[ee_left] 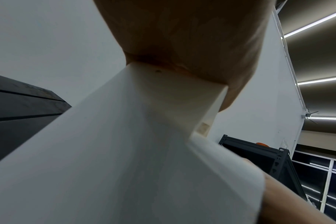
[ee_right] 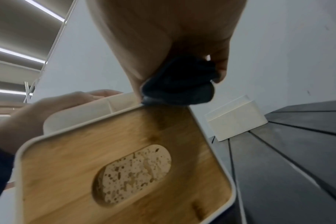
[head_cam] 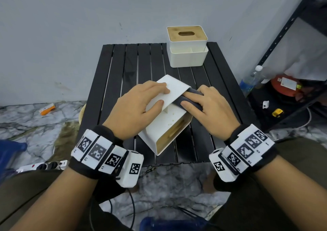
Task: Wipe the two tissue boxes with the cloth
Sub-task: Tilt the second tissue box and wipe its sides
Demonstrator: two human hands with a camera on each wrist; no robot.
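A white tissue box [head_cam: 164, 126] with a wooden slotted lid [ee_right: 125, 151] lies tipped on its side in the middle of the black slatted table [head_cam: 123, 68]. My left hand [head_cam: 139, 105] grips its upper white wall, fingers across the top and thumb on the edge; the left wrist view shows only my palm [ee_left: 182, 37] on the white wall [ee_left: 144, 151]. My right hand [head_cam: 208, 107] holds a bunched dark grey cloth [head_cam: 177, 101] against the box's upper right edge, where the cloth [ee_right: 178, 86] sits at the lid's rim. The second tissue box [head_cam: 187, 54] stands upright at the table's far edge.
A grey wall runs right behind the table. A black metal shelf [head_cam: 290, 36] stands at the right with a water bottle [head_cam: 251, 78] and a red object under it. A power strip [head_cam: 47, 165] and an orange item [head_cam: 46, 109] lie on the marble floor at the left.
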